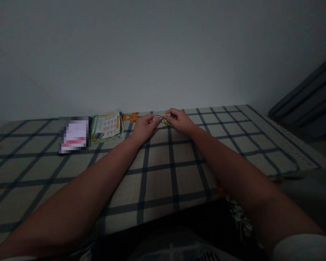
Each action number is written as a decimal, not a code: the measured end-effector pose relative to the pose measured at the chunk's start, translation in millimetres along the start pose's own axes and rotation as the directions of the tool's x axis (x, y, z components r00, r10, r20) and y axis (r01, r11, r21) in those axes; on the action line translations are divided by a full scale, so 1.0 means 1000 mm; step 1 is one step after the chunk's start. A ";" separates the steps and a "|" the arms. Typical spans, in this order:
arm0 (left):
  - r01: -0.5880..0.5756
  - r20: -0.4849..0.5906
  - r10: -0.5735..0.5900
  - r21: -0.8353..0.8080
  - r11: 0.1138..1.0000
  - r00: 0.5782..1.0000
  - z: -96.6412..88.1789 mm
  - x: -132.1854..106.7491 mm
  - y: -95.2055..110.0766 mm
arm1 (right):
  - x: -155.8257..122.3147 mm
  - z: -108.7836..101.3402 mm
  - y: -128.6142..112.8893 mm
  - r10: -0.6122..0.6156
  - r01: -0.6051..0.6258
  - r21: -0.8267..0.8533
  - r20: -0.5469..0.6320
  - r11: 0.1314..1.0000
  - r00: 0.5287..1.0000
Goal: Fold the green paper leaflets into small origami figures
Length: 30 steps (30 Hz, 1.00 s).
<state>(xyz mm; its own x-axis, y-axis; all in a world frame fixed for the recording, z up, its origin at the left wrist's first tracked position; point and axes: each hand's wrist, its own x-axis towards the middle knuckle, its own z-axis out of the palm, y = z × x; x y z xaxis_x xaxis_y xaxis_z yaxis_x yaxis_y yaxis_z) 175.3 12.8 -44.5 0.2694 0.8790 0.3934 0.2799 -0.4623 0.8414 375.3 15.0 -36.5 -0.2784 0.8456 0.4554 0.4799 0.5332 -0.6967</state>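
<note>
Near the far side of the checked cloth, my left hand [145,129] and my right hand [181,121] pinch a small folded piece of printed paper [163,124] from both sides. Its upper edge is a thin pale strip between my fingertips, and green print shows on the part below. My thumbs and fingers on both hands are closed on it, with the tips almost meeting. The fingers partly cover the paper, so its full shape is hidden. To the left of my left hand lies a stack of printed sheets [107,125] with calendar-like blocks and green edges.
A pixelated white and pink flat object [75,134] lies left of the sheets. The checked cloth [157,181], with an orange bear print [130,117], covers the surface up to a grey wall [163,54]. Dark folded fabric [309,94] hangs at the right.
</note>
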 end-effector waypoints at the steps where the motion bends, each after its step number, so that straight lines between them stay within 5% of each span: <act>1: -0.002 0.001 0.002 -0.008 1.000 1.000 0.000 0.000 0.000 | 0.000 0.000 0.000 0.008 -0.008 0.001 -0.005 1.000 1.000; 17: 0.045 0.061 -0.032 -0.229 0.972 0.998 0.002 0.005 -0.008 | 0.002 0.000 -0.001 0.014 -0.011 0.066 -0.048 0.998 0.999; 23: 0.112 0.078 -0.093 -0.303 0.946 0.993 0.003 0.004 -0.012 | 0.005 0.004 0.003 0.103 -0.090 0.251 -0.038 0.964 0.994; 30: 0.084 0.093 -0.079 -0.054 0.995 0.993 0.000 -0.001 -0.008 | 0.004 0.002 -0.002 0.156 -0.161 0.360 0.041 0.919 0.987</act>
<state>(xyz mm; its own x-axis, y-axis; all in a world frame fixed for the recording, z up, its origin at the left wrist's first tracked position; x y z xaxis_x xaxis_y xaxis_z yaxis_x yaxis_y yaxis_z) 173.0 15.7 -51.3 0.3310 0.8981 0.2897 0.2512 -0.3797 0.8903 371.6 17.1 -34.5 -0.2338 0.9189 0.3178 0.1863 0.3631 -0.9129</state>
